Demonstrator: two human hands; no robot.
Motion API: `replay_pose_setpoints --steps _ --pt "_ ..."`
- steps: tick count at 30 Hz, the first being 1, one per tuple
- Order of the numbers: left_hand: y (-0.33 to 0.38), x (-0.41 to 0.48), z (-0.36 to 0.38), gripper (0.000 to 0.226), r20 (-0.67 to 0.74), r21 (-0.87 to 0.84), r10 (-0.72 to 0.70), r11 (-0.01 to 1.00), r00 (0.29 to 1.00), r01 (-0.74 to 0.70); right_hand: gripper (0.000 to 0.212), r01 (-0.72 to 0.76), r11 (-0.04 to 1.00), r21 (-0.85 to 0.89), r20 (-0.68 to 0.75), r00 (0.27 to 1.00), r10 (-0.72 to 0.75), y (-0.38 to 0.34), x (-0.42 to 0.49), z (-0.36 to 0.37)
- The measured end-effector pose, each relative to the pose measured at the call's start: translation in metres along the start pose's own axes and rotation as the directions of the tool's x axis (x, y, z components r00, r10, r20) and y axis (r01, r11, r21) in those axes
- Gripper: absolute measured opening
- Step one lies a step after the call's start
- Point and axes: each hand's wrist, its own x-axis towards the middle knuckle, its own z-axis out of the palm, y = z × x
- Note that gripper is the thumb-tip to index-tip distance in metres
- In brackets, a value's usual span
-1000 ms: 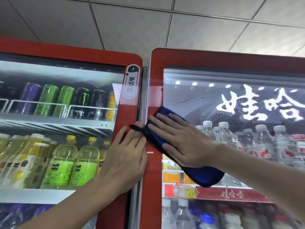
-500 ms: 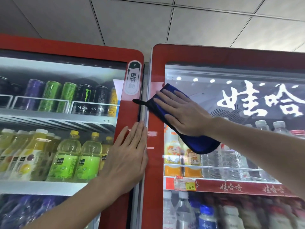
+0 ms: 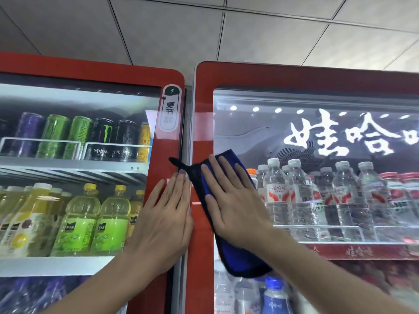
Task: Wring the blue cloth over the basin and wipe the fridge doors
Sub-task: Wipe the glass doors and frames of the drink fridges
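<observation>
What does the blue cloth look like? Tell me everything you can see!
The blue cloth looks soft and fuzzy, deep blue with a dark, almost black edge. It seems folded into a long strip, flat and tilted against the red frame and glass of the right fridge door. The right hand presses flat on its middle. A thin dark loop sticks out from its upper left corner, over the gap between the doors. Its lower end shows below the wrist.

Bare forearms end in the left grip (image 3: 165, 218) and right grip (image 3: 235, 207), nails short.
</observation>
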Motion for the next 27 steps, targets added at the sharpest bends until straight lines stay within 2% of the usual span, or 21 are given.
replay_pose_setpoints --steps 6,9,13,16,22,27 --pt "0.003 -0.007 -0.01 0.056 0.071 -0.007 -0.038 0.999 0.997 0.039 0.063 -0.114 0.989 0.094 -0.046 0.992 0.118 -0.037 -0.037 0.013" --pt "0.003 -0.002 -0.013 0.059 0.059 -0.009 -0.063 0.998 0.996 0.064 0.063 -0.164 0.981 0.099 -0.055 0.984 0.17 -0.033 -0.018 0.011" --pt "0.007 0.005 -0.013 0.061 0.032 -0.043 -0.078 0.996 0.996 0.079 0.065 -0.308 0.943 0.128 -0.079 0.944 0.32 -0.032 0.018 0.011" --pt "0.016 0.011 -0.011 0.062 0.0 -0.07 -0.087 0.994 0.996 0.086 0.065 -0.335 0.931 0.144 -0.103 0.931 0.35 -0.027 0.026 0.012" --pt "0.045 0.024 -0.009 0.064 -0.023 -0.095 -0.2 0.976 0.98 0.197 0.066 -0.385 0.911 0.148 -0.091 0.912 0.4 0.012 0.014 0.008" --pt "0.071 0.037 -0.004 0.063 -0.024 -0.113 -0.165 0.98 0.986 0.161 0.066 -0.444 0.893 0.067 -0.087 0.889 0.449 0.069 -0.013 -0.003"
